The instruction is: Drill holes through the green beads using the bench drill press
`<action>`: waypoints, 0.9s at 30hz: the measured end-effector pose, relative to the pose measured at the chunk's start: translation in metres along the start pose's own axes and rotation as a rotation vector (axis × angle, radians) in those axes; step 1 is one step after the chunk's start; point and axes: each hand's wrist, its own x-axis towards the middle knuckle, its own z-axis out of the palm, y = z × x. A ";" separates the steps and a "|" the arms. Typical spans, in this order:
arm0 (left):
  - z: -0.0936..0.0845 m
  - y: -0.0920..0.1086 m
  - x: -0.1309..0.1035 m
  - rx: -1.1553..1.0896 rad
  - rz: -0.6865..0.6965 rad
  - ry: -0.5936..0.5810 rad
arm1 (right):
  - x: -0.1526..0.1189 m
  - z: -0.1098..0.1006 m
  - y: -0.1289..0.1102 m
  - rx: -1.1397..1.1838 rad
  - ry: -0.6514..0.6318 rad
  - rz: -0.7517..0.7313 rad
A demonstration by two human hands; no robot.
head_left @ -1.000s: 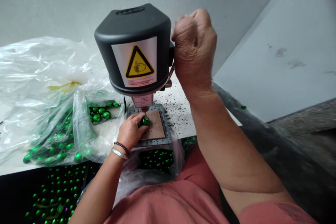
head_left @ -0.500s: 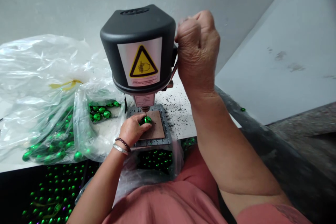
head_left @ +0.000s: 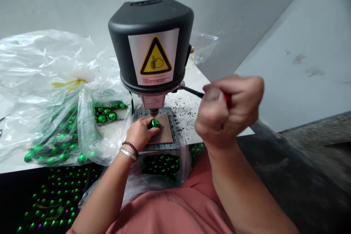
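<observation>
A black bench drill press (head_left: 150,18) with a yellow warning label stands in front of me. Beneath its chuck (head_left: 154,112), my left hand (head_left: 140,132) grips a shiny green ball (head_left: 155,123) between thumb and fingers. The ball rests on a brown board (head_left: 163,134) on the grey base plate (head_left: 174,135). The thin bit reaches down to the top of the ball; whether it has entered cannot be made out. To the right of the machine, my right hand (head_left: 229,111) is closed round the red-ended feed lever (head_left: 193,91).
Clear plastic bags (head_left: 44,62) with green balls (head_left: 61,146) cover the table's left side. Dark shavings (head_left: 185,111) lie around the base. More green balls (head_left: 161,164) sit below the table edge, near my lap. A wall (head_left: 309,55) rises at the right.
My right hand has come down and toward me from beside the machine's head, swinging the lever down. My left hand keeps the ball under the bit. The view has shifted slightly.
</observation>
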 end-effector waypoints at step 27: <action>0.003 0.001 -0.003 0.013 -0.009 0.015 | -0.007 0.012 0.002 -0.002 0.160 -0.006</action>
